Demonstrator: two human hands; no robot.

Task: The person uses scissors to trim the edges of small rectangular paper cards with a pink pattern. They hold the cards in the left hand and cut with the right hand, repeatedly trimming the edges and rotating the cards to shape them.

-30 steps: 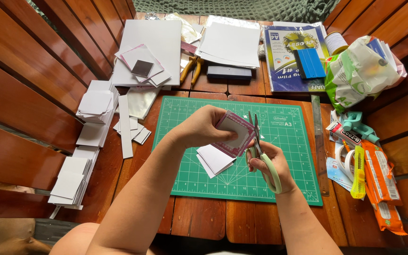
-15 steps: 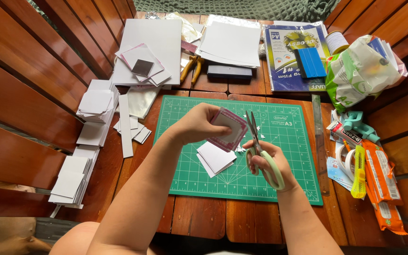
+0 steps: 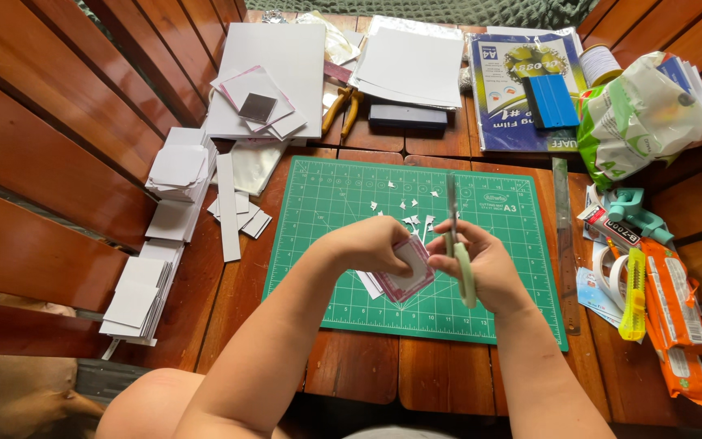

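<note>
Our left hand [image 3: 371, 248] is closed around a small square card with a pink border [image 3: 406, 272], pinching it just above the green cutting mat [image 3: 327, 236]. A few white paper pieces [image 3: 370, 284] poke out beneath the card. Our right hand [image 3: 481, 264] is closed on the scissors [image 3: 458, 244]: light green handle in the fist, blades pointing up and away from us, just beside the card's right edge. We can't tell whether the blades touch the card. Both hands sit over the lower middle of the mat.

Small white paper scraps [image 3: 412, 213] lie scattered on the mat above the hands. A ruler [image 3: 564, 236] runs along the mat's right edge.

On the wooden surface [image 3: 351, 366], left of the mat: stacks of white card squares [image 3: 174, 175], plus loose strips [image 3: 227, 207]. At the far edge: a large white board [image 3: 286, 57] with more pink-edged squares [image 3: 255, 102] on it, yellow-handled pliers [image 3: 343, 106], a dark rectangular block [image 3: 408, 116], a white sheet stack [image 3: 412, 65] and a blue film pack [image 3: 522, 81]. Right side: a plastic bag [image 3: 639, 114], a glue tube [image 3: 611, 228], a yellow utility knife [image 3: 634, 293], a tape roll [image 3: 607, 272] and orange packets [image 3: 676, 309].
</note>
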